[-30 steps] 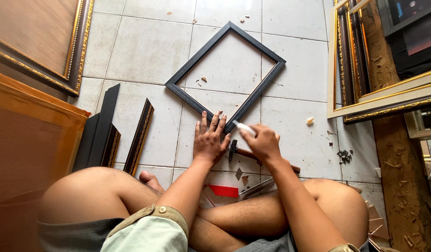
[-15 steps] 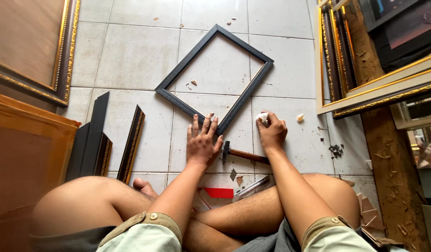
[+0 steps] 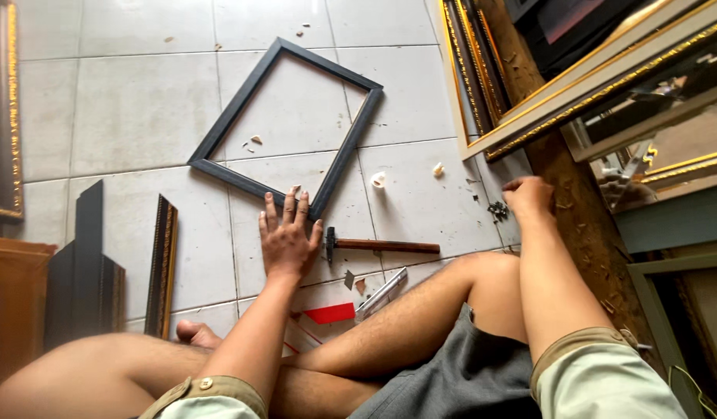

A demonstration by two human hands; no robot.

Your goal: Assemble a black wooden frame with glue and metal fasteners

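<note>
1. Left hand point(image 3: 287, 237) lies flat, fingers spread, pressing the near corner of the black frame point(image 3: 288, 128) on the tiled floor point(image 3: 125, 116).
2. Right hand point(image 3: 527, 198), fingers curled, reaches the small nails point(image 3: 497, 209) right of the frame.
3. Hammer point(image 3: 381, 246) lies just below the frame's corner.

Right hand point(image 3: 529, 198) curled, fingertips hidden, grasp unclear. Small dark bits point(image 3: 497, 209) beside it too small to identify. Gilt frame point(image 3: 1, 116) cut by left edge. Red-white sheet point(image 3: 327, 314) partly under legs.
</note>
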